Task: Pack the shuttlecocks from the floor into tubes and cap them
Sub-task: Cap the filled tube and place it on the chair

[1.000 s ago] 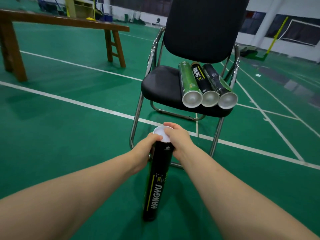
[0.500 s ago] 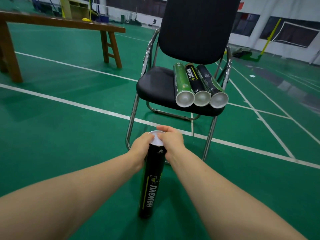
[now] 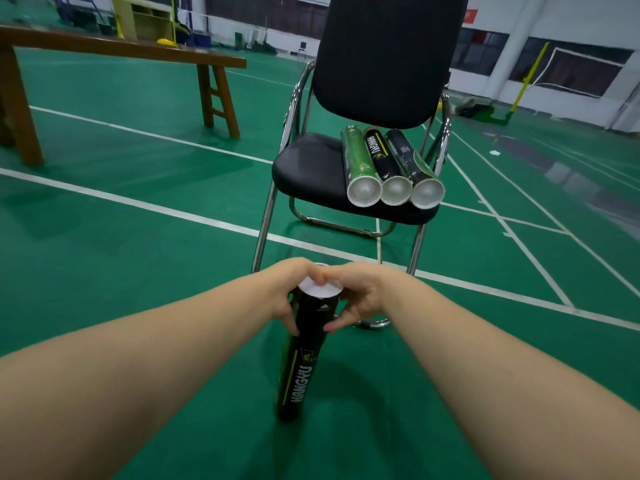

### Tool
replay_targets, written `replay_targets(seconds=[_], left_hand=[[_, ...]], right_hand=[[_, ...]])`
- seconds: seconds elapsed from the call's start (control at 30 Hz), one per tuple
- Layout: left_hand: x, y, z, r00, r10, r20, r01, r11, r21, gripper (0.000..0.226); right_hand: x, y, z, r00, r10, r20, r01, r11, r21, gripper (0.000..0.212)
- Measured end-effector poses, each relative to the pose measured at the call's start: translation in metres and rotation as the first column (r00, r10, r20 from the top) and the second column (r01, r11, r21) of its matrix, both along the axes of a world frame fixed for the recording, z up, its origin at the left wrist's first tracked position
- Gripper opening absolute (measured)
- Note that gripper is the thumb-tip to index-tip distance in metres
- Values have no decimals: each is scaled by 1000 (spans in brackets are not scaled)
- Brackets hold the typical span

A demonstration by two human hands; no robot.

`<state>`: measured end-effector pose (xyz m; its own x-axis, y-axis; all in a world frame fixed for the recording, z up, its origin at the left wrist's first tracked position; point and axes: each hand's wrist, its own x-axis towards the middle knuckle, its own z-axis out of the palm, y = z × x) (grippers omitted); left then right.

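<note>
A black shuttlecock tube (image 3: 301, 368) marked HANGYU stands upright on the green floor in front of me. A white cap (image 3: 320, 289) sits on its top end. My left hand (image 3: 284, 289) grips the tube's top from the left, thumb on the cap. My right hand (image 3: 360, 292) grips it from the right, thumb on the cap and fingers curled down the side. Three capped tubes lie side by side on the chair seat: a green one (image 3: 358, 161), a black one (image 3: 381, 157) and a dark one (image 3: 408, 159). No loose shuttlecocks are in view.
A black chair (image 3: 311, 168) with chrome legs stands just beyond the tube. A wooden bench (image 3: 114, 50) is at the far left. White court lines cross the green floor (image 3: 121, 271). Yellow posts and nets stand far back.
Both hands have closed further over the tube's top, thumbs meeting on the cap. The tube stays upright on the floor. My view has shifted slightly.
</note>
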<state>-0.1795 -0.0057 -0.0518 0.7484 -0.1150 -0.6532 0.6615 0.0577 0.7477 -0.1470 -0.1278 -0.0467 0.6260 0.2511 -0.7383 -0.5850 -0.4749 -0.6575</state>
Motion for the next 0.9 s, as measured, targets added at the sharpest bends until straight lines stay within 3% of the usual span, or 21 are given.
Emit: replay_targets(seconds=[0.07,0.17,0.3,0.43,0.57,0.67,0.9], left_hand=[[1,0,15,999,-33,24,31,998,48,61],[2,7,49,967,-177,185,153,979,137,66],[-1,19,97,859,-327,393,229,933,276,57],[-6,18,134,742,-356,568,156,916,370,57],[-7,10,156,585,-347,733,9,907,422,49],[-1,8,157,534,-378,756,-35,884,466,45],[12,8,164,531,-392,752,-49,871,489,44]], right_hand=[[0,-8,11,999,39,-5,-39,997,65,27],[-1,-14,41,996,40,82,-54,983,175,42],[-5,-12,85,932,62,357,-141,970,200,31],[-9,-11,124,825,-10,565,-138,966,220,38],[-12,-15,152,701,-90,707,-149,951,270,32],[-7,-17,153,648,-86,756,-141,963,231,28],[7,-17,158,598,-72,798,-168,962,213,26]])
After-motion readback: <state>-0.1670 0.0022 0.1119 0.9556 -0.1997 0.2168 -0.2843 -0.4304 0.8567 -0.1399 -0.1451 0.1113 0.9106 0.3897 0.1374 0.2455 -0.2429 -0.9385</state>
